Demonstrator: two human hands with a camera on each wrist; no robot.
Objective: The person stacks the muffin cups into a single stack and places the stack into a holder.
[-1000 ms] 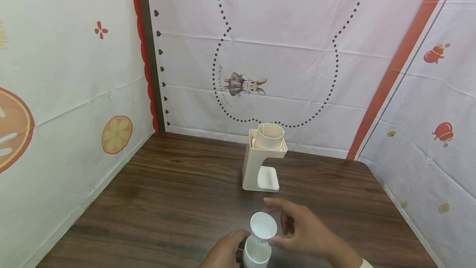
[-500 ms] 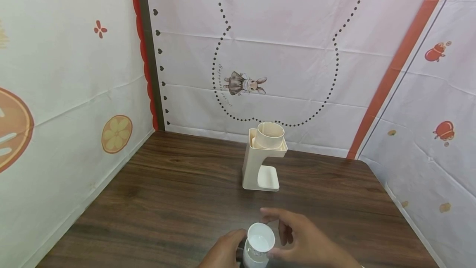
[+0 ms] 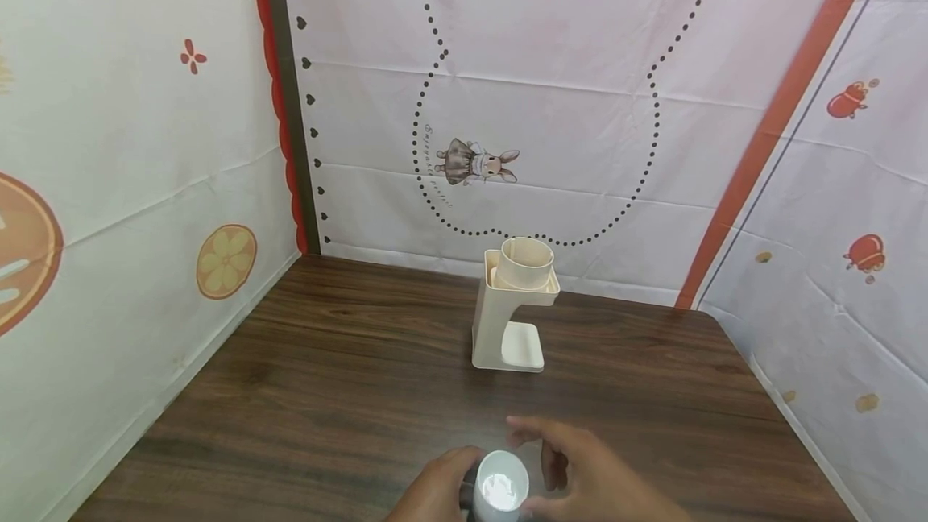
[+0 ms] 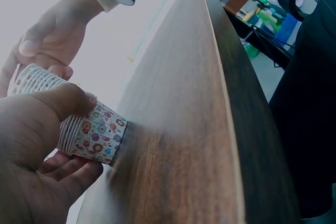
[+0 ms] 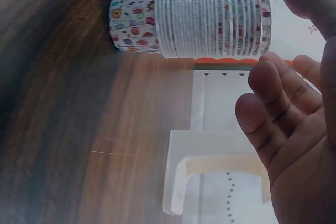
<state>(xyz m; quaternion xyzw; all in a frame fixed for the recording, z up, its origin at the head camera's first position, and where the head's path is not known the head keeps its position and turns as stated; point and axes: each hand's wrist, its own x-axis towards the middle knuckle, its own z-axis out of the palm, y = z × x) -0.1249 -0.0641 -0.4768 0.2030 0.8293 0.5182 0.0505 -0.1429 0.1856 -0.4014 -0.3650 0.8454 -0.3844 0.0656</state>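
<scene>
A tall stack of nested paper cups [image 3: 500, 493] stands upright on the table, white inside; the right wrist view shows the stack's [image 5: 189, 17] many rims and the floral print on its lowest cup. My left hand [image 3: 435, 490] grips this stack from the left, with the thumb [image 4: 73, 100] across its side in the left wrist view. At the top right of the stack is my right hand [image 3: 587, 478], fingers spread and loosely bent around the rim without a grip. Whether a right fingertip touches the top rim, I cannot tell.
Farther back on the dark wood table [image 3: 348, 361] stands a beige stand [image 3: 491, 333] with a round open tube [image 3: 527, 264] on top and a flat square foot. Printed cloth [image 3: 551, 127] encloses the back and sides.
The single cup that my right hand pinched above the stack has gone down into it. My right hand has lowered slightly and let go of the cup; my left hand stays around the stack.
</scene>
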